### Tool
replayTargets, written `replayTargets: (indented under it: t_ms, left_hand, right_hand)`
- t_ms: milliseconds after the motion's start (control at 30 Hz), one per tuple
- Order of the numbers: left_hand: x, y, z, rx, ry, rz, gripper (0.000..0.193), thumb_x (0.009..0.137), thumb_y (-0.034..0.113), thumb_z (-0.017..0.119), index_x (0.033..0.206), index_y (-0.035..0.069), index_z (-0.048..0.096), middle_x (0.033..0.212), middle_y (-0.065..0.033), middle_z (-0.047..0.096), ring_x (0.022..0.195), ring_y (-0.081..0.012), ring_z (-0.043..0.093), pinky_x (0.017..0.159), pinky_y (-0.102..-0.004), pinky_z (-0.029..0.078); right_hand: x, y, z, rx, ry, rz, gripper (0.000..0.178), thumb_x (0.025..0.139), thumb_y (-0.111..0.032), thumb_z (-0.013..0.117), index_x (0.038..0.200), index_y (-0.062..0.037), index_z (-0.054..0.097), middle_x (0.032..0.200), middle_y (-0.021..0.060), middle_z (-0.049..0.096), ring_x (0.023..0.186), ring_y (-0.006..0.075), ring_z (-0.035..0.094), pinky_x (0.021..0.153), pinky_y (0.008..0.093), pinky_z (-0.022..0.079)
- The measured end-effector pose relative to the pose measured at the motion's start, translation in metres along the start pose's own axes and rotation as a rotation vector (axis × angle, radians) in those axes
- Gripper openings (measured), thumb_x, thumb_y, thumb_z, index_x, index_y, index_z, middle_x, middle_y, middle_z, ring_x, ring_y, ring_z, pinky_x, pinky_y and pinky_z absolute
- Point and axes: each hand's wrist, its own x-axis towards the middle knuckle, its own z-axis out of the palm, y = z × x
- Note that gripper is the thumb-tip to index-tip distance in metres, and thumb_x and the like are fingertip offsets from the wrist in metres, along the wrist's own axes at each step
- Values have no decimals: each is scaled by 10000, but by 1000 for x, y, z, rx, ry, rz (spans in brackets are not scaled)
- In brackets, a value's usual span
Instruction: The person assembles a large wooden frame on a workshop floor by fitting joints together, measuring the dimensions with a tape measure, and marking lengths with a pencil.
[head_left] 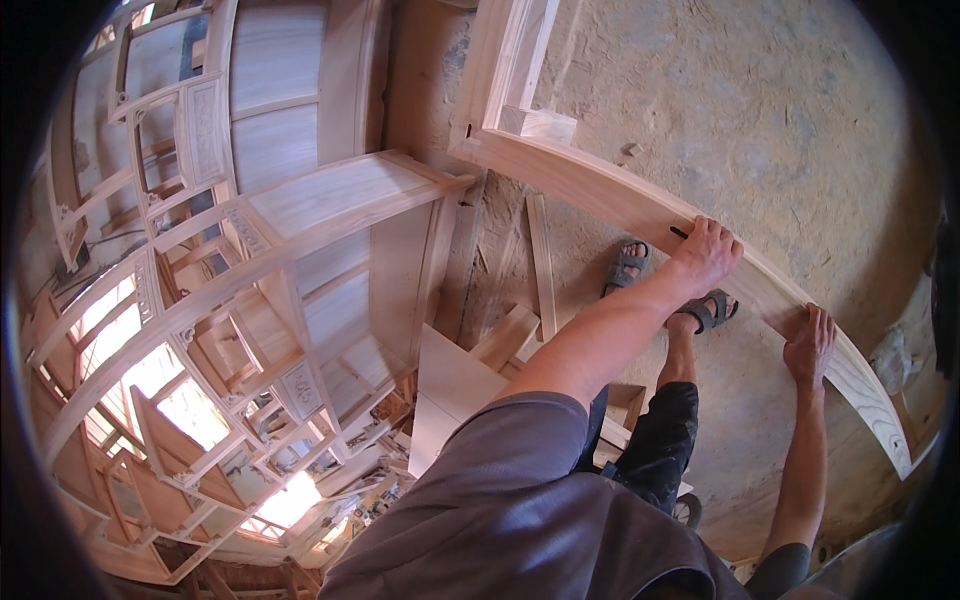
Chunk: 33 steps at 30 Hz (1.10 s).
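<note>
A long pale wooden board (600,190) runs from a corner joint at the upper middle down to the right. Its far end meets another wooden frame piece (497,60). My left hand (708,252) grips the board's edge near its middle, fingers curled over the top. Beside that hand is a small dark mark or slot (679,232); I cannot tell which. Further toward the board's near right end, my right hand (812,345) holds the same edge, fingers wrapped over it. A short wooden block (538,124) sits in the frame's corner.
Carved wooden furniture frames (330,205) with panels and shelves stand along the left. Loose boards (450,375) and a narrow strip (541,265) lie on the dusty floor (720,110) by my sandalled feet (712,312). A pale lump (890,360) is at the right.
</note>
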Motion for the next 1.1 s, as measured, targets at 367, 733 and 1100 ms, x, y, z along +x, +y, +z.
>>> replayTargets:
  t_ms: [367, 733, 1100]
  left_hand:
    - [5, 1, 7, 18, 69, 18, 309, 902, 215, 623, 1154, 37, 634, 1116, -182, 685, 1053, -331, 647, 877, -511, 476]
    - [-34, -14, 0, -214, 304, -110, 599, 823, 163, 681, 1376, 4, 516, 1425, -230, 503, 1396, -409, 409, 1157, -574, 306]
    - [-158, -240, 27, -1396, 1228, -1601, 1101, 703, 259, 929, 1509, -107, 275, 1518, -281, 390, 1411, -383, 418, 1218, -414, 310]
  right_hand:
    - [-2, -3, 0, -22, 79, -6, 484, 758, 29, 620, 1236, -33, 572, 1153, 188, 618, 1142, 408, 563, 1019, 501, 428]
    - [-1, -13, 6, -87, -61, 61, 793, 726, 1, 692, 1466, -70, 417, 1352, 195, 524, 1291, 404, 474, 1120, 531, 338]
    - [94, -210, 20, 130, -112, -150, 809, 625, -53, 783, 1367, -35, 460, 1278, 229, 560, 1218, 433, 523, 1072, 515, 407]
